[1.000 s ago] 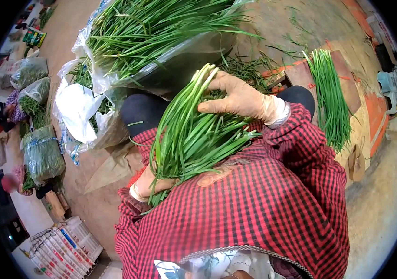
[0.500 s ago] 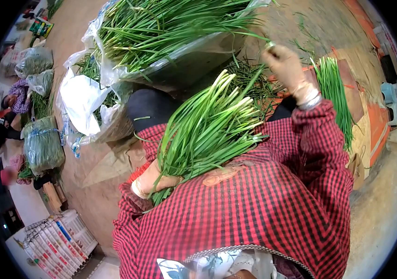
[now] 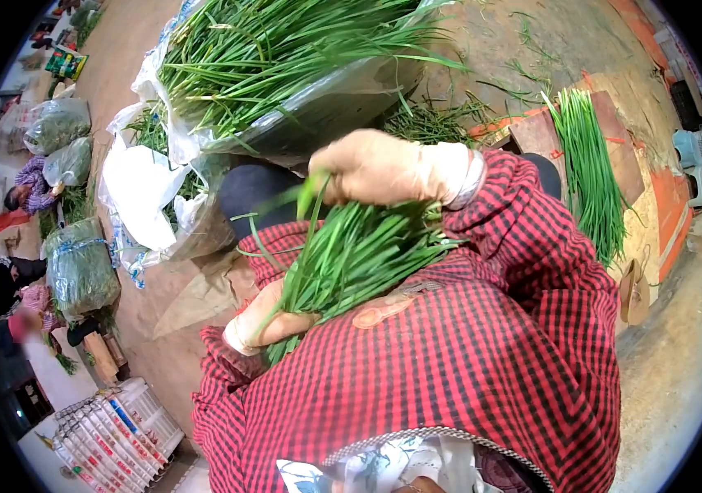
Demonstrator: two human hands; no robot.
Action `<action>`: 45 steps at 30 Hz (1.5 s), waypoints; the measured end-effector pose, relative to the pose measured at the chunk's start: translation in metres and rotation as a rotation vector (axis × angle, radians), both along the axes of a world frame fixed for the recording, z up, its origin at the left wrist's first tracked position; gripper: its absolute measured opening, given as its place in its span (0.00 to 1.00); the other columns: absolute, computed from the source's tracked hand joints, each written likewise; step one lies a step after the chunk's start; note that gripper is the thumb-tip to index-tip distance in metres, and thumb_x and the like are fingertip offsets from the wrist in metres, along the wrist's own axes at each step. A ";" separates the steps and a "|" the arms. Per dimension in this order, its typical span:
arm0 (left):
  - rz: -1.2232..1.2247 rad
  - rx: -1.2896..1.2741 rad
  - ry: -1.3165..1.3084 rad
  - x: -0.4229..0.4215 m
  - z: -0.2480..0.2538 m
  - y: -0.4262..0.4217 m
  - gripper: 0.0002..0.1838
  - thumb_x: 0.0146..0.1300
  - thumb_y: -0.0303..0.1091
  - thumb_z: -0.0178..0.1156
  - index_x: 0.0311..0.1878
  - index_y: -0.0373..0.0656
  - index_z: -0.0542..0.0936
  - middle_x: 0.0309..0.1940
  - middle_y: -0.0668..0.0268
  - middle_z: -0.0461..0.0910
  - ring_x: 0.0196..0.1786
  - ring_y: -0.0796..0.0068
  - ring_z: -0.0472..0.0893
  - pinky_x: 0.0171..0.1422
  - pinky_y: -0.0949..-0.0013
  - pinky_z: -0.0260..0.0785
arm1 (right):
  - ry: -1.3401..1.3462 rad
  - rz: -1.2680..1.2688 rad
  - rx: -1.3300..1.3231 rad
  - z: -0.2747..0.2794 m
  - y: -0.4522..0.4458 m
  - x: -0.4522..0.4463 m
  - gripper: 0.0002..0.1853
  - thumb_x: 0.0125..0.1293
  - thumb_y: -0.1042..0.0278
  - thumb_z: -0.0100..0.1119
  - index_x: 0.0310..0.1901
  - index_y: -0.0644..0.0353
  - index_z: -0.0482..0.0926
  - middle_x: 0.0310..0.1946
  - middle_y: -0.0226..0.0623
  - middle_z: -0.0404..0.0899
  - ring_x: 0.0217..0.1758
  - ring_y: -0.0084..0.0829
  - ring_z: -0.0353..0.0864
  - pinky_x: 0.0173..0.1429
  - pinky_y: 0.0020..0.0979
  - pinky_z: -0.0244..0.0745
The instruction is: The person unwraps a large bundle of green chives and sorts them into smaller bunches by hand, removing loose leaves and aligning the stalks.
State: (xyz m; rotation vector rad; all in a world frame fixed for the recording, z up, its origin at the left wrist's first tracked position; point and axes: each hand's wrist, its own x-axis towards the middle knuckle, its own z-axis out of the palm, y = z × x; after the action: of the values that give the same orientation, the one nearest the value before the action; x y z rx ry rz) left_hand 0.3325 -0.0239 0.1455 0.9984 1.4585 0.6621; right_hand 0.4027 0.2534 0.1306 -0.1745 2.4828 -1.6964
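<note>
My gloved left hand [image 3: 267,319] is wrapped around the leafy end of a bunch of garlic chives [image 3: 367,255] lying across my lap. Above that bunch, my gloved right hand [image 3: 371,167] reaches in from the right with its fingers curled. A green chive leaf [image 3: 311,193], smeared by motion, sticks out at its fingertips. The right hand and sleeve hide most of the pale stem ends. In front of my knees, a large plastic bag [image 3: 326,94] overflows with loose chives [image 3: 285,57]. A neat chive bundle [image 3: 589,168] rests on a board at the right.
Beside the large bag is a white plastic bag [image 3: 141,193]. Dark trimmings [image 3: 433,123] litter the floor behind my right hand. At far left are several filled bags [image 3: 80,267] and a person in a checked sleeve [image 3: 34,182]. White crates [image 3: 117,431] stand at lower left.
My right hand has swung from the upper right, beside the trimmings, leftward and down over the bunch. My left hand keeps its hold. The view has shifted slightly.
</note>
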 end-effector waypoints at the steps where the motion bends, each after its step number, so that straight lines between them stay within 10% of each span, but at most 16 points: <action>1: 0.183 -0.011 -0.132 0.006 0.001 -0.001 0.26 0.57 0.20 0.61 0.62 0.37 0.73 0.51 0.69 0.79 0.54 0.76 0.75 0.60 0.68 0.68 | -0.057 -0.135 -0.122 -0.001 0.004 0.001 0.11 0.71 0.63 0.55 0.43 0.62 0.80 0.30 0.36 0.82 0.33 0.28 0.81 0.40 0.31 0.77; 2: 0.365 -0.024 -0.263 0.009 0.001 -0.003 0.27 0.57 0.19 0.60 0.63 0.38 0.72 0.51 0.69 0.78 0.55 0.76 0.74 0.61 0.68 0.67 | -0.231 -0.257 -0.212 0.013 0.011 0.007 0.13 0.74 0.60 0.53 0.45 0.62 0.79 0.28 0.30 0.80 0.32 0.22 0.78 0.39 0.26 0.76; 4: 0.378 -0.058 -0.241 0.006 -0.007 -0.008 0.31 0.56 0.19 0.60 0.66 0.37 0.69 0.52 0.69 0.77 0.56 0.77 0.72 0.63 0.70 0.64 | 0.348 -0.481 -0.104 -0.043 0.029 0.004 0.12 0.73 0.61 0.54 0.43 0.61 0.79 0.24 0.24 0.74 0.28 0.17 0.73 0.34 0.22 0.70; 6: 0.426 -0.218 -0.395 0.004 -0.002 -0.009 0.34 0.54 0.19 0.60 0.68 0.36 0.66 0.51 0.70 0.77 0.54 0.78 0.73 0.60 0.72 0.65 | -0.050 -0.581 -0.272 -0.021 0.047 0.026 0.11 0.72 0.64 0.50 0.39 0.59 0.81 0.27 0.25 0.76 0.28 0.18 0.71 0.35 0.23 0.69; 10: 0.364 -0.250 -0.476 -0.014 -0.019 -0.027 0.34 0.53 0.21 0.64 0.66 0.35 0.68 0.49 0.69 0.78 0.48 0.77 0.75 0.55 0.72 0.67 | 0.080 -0.779 -0.187 -0.054 0.086 0.068 0.11 0.64 0.75 0.50 0.44 0.62 0.79 0.36 0.31 0.84 0.33 0.20 0.75 0.41 0.24 0.74; 14: 0.542 -0.229 -0.540 -0.015 -0.035 -0.056 0.24 0.54 0.23 0.65 0.56 0.32 0.74 0.44 0.62 0.81 0.45 0.70 0.80 0.53 0.67 0.72 | -0.481 -0.965 -0.088 -0.043 0.137 0.118 0.25 0.71 0.54 0.54 0.61 0.65 0.72 0.52 0.44 0.80 0.52 0.36 0.81 0.57 0.29 0.76; 17: 0.711 -0.350 -0.628 -0.017 -0.046 -0.069 0.12 0.53 0.24 0.65 0.40 0.27 0.82 0.35 0.57 0.84 0.37 0.64 0.83 0.48 0.62 0.77 | -0.261 -0.594 0.392 -0.048 0.113 0.133 0.37 0.70 0.40 0.53 0.68 0.64 0.65 0.63 0.51 0.71 0.68 0.37 0.71 0.60 0.29 0.73; 20: 0.794 -0.362 -0.781 -0.019 -0.057 -0.065 0.15 0.49 0.24 0.63 0.42 0.29 0.82 0.35 0.57 0.84 0.34 0.65 0.82 0.42 0.63 0.76 | -0.128 -0.429 -0.053 -0.033 0.068 0.119 0.29 0.69 0.48 0.57 0.63 0.62 0.71 0.53 0.44 0.78 0.57 0.34 0.77 0.54 0.30 0.76; 22: 0.611 -0.226 -0.976 -0.025 -0.067 -0.070 0.18 0.62 0.26 0.60 0.54 0.28 0.77 0.47 0.58 0.82 0.46 0.67 0.81 0.53 0.63 0.73 | -0.187 -0.407 0.200 -0.031 0.061 0.106 0.20 0.69 0.55 0.58 0.52 0.63 0.79 0.41 0.36 0.82 0.43 0.27 0.80 0.41 0.25 0.77; 24: 0.631 -0.217 -0.871 -0.022 -0.062 -0.072 0.19 0.59 0.25 0.62 0.54 0.29 0.77 0.47 0.59 0.82 0.46 0.68 0.81 0.53 0.64 0.74 | -0.336 -0.594 -0.282 -0.024 0.068 0.101 0.15 0.70 0.57 0.57 0.40 0.63 0.82 0.34 0.31 0.83 0.30 0.19 0.77 0.36 0.24 0.74; 28: 0.770 -0.200 -0.783 -0.006 -0.053 -0.074 0.26 0.52 0.21 0.67 0.58 0.33 0.76 0.45 0.60 0.83 0.46 0.69 0.82 0.52 0.65 0.74 | -0.051 -0.814 -0.337 -0.065 0.094 0.100 0.20 0.72 0.52 0.56 0.40 0.64 0.82 0.35 0.33 0.83 0.37 0.23 0.79 0.43 0.27 0.75; 34: 0.688 -0.167 -0.539 0.007 -0.040 -0.040 0.28 0.52 0.20 0.67 0.59 0.35 0.73 0.49 0.62 0.81 0.49 0.69 0.80 0.55 0.65 0.72 | -0.327 -0.178 0.207 -0.031 0.045 0.078 0.28 0.66 0.47 0.61 0.55 0.66 0.78 0.53 0.44 0.80 0.57 0.38 0.78 0.64 0.35 0.69; 36: 0.678 -0.156 -0.543 0.009 -0.039 -0.037 0.29 0.53 0.19 0.65 0.61 0.35 0.71 0.50 0.62 0.80 0.52 0.70 0.79 0.57 0.66 0.70 | 0.054 -0.290 0.001 -0.070 0.024 0.073 0.36 0.62 0.37 0.60 0.54 0.66 0.78 0.52 0.54 0.79 0.55 0.48 0.78 0.62 0.37 0.71; 38: 0.709 -0.180 -0.578 0.009 -0.041 -0.040 0.31 0.53 0.19 0.64 0.63 0.35 0.69 0.52 0.62 0.79 0.53 0.69 0.79 0.58 0.65 0.70 | 0.084 -0.327 -0.057 -0.070 0.010 0.067 0.25 0.65 0.50 0.60 0.54 0.64 0.78 0.49 0.52 0.81 0.53 0.44 0.80 0.60 0.35 0.72; 45: 0.661 -0.191 -0.763 -0.002 -0.057 -0.068 0.30 0.52 0.17 0.62 0.62 0.34 0.71 0.49 0.57 0.82 0.49 0.65 0.82 0.54 0.63 0.74 | -0.176 -0.275 0.083 -0.057 0.033 0.093 0.14 0.68 0.60 0.53 0.44 0.62 0.82 0.35 0.48 0.83 0.40 0.42 0.83 0.48 0.38 0.76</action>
State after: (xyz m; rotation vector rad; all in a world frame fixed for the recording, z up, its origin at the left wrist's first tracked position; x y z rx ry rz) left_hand 0.3309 -0.0921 0.0887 0.0400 1.1012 1.1899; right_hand 0.4954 0.2861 0.0738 0.3245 2.5296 -1.6148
